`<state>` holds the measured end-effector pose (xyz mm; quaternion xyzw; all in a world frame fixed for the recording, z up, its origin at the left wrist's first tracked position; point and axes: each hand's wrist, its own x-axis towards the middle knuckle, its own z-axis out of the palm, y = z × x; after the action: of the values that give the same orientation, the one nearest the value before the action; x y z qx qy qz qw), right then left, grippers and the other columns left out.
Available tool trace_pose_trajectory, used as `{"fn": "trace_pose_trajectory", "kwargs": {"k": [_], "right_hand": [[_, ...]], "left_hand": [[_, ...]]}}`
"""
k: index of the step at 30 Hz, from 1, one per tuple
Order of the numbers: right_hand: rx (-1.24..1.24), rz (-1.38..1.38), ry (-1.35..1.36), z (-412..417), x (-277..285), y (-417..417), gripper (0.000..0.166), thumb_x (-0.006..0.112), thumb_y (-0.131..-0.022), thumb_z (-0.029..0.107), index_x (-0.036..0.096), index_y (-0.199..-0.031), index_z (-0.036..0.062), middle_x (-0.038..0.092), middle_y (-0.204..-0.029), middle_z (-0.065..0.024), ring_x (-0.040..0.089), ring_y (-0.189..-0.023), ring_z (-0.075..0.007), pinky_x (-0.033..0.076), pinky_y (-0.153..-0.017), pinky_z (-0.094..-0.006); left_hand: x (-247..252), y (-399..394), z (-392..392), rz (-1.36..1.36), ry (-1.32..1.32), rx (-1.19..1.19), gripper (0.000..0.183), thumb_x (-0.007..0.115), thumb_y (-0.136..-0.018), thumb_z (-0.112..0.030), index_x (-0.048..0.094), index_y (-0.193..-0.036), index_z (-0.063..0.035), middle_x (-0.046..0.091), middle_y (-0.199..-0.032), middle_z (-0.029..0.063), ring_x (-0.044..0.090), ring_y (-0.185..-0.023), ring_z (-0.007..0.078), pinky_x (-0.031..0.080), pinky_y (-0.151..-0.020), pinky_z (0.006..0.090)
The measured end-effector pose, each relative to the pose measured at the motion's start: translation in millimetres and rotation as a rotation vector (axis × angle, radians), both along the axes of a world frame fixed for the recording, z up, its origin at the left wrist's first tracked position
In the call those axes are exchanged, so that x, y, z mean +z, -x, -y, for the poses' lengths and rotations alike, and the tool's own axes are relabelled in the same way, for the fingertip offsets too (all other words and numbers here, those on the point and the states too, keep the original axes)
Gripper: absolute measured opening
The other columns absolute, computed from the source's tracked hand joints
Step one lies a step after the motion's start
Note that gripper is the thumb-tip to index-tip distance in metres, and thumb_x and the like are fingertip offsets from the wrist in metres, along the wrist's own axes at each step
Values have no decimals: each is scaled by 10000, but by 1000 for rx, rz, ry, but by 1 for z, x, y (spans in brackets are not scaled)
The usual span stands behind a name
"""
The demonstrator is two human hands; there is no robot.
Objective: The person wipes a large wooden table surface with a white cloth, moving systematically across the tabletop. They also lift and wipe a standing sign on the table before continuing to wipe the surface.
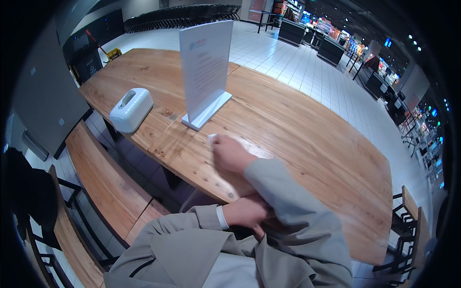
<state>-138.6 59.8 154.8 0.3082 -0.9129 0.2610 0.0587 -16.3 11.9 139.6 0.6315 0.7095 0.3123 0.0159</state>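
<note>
My right hand (230, 153) is closed on a small piece of white tissue (211, 137) and rests at the surface of the wooden table (306, 144), in front of the sign. Close to my body, at the table's near edge, my left hand (248, 212) lies under my right forearm; its fingers are partly hidden by the sleeve and coat, so its hold is unclear. A white tissue box (132, 110) stands near the table's left edge. The upright acrylic sign holder (207, 68), bearing writing, stands on a white base between the box and my right hand.
A wooden bench (108, 180) runs along the near left side, with a dark garment (32, 194) beyond it. Wooden stools (410, 205) stand at the right. Past the tiled floor are checkout counters (290, 31), a row of shopping carts (180, 17) and a yellow mop bucket (114, 54).
</note>
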Motion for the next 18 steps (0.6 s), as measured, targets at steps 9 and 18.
{"fn": "trace_pose_trajectory", "kwargs": {"k": [9,18], "right_hand": [[-1518,39,1201,-605,-78,-147,213,577,-933,321,627,-977,119,552,-822,-38,524,-684,-200,399,-529,-363],[-1520,-256,-206,-631,-61,-335,330,489,-892,83,577,-1204,23,554,-930,-121,529,-802,-252,423,-670,-355]], "left_hand": [[10,8,-22,-29,8,-144,909,837,-529,-447,538,-1275,-21,450,-1405,134,351,-1385,328,275,-1137,512],[12,6,23,122,-427,76,657,809,-709,-409,613,-1182,3,558,-1322,227,569,-1191,377,479,-981,417]]}}
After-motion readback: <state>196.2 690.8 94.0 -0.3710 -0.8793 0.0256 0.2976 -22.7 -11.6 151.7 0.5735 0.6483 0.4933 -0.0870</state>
